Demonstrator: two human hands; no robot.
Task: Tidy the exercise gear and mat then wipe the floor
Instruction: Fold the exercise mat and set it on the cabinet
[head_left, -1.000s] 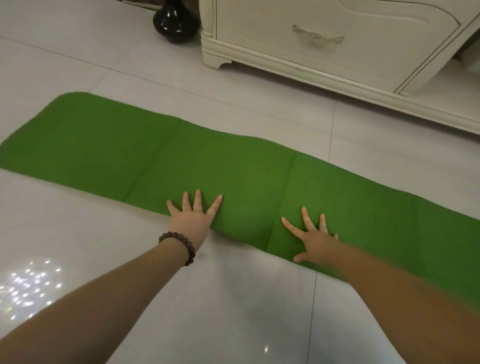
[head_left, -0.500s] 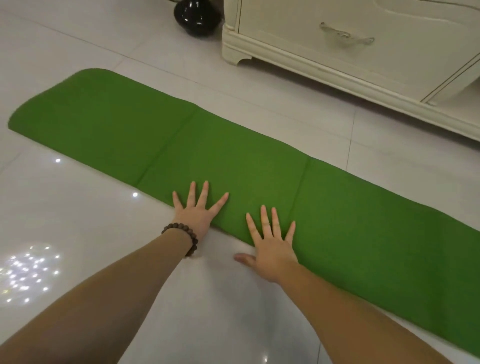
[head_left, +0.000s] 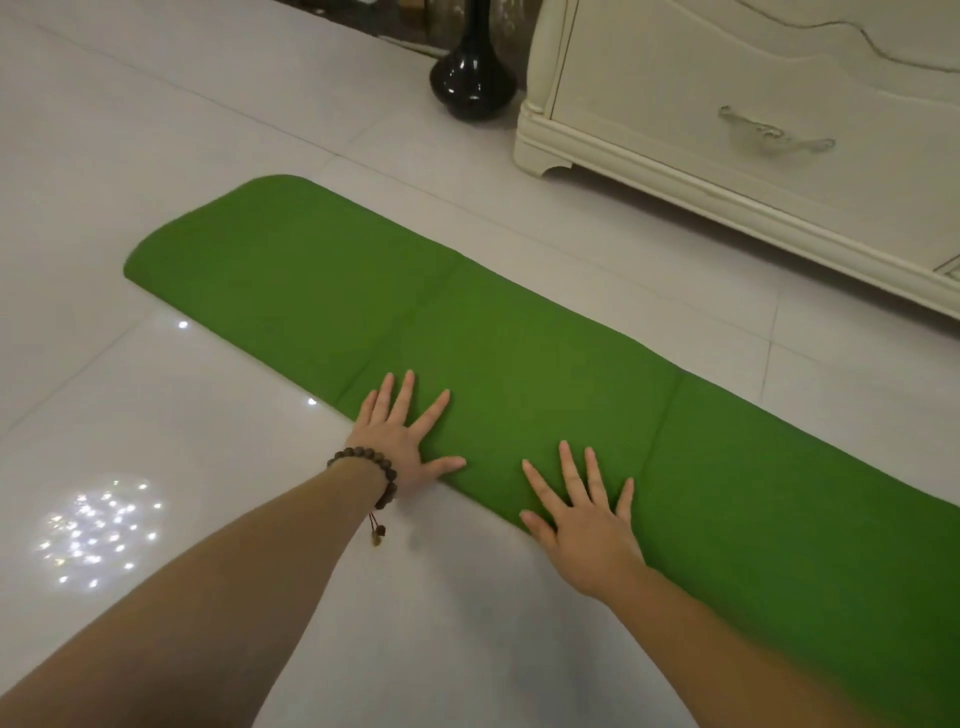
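I saw my left hand (head_left: 402, 441) and right hand (head_left: 584, 525) pressed flat, fingers spread wide, on the green mat's (head_left: 519, 364) near edge.

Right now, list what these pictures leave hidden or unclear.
Head view only:
- Mat: right end cut off by the frame edge.
- Vase: top cut off by the upper edge.
- Cabinet: top and right side out of frame.
- Floor under the mat: hidden.

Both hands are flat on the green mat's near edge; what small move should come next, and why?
Probably slide the left hand toward the mat's rounded left end to start folding or rolling: the mat lies flat as a long strip, and the right hand presses it open-palmed, gripping nothing.
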